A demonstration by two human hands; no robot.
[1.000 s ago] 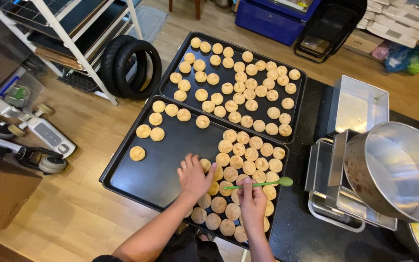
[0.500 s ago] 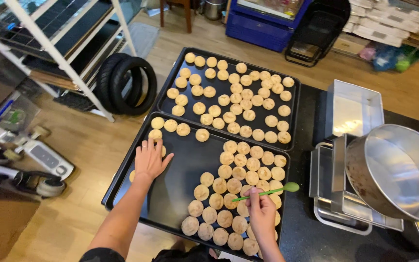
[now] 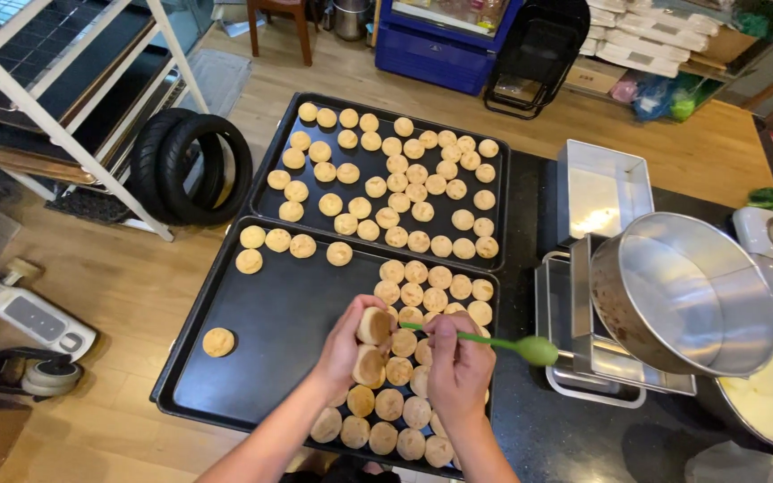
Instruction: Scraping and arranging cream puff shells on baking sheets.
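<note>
Holding a round golden pastry pinched in its fingers above the near black tray, the left hand faces the right hand, closed around a green spoon. Both trays carry similar pastries; the far tray is fuller.

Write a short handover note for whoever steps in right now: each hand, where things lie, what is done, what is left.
Left hand: holds one split bun above the near tray.
Right hand: holds a green spoon, its bowl out over the tray's right edge.
Far tray: full of buns.
Cream bowl: at the right.
Done: cannot tell which buns are filled.
Left: the bun in hand, at least.
</note>
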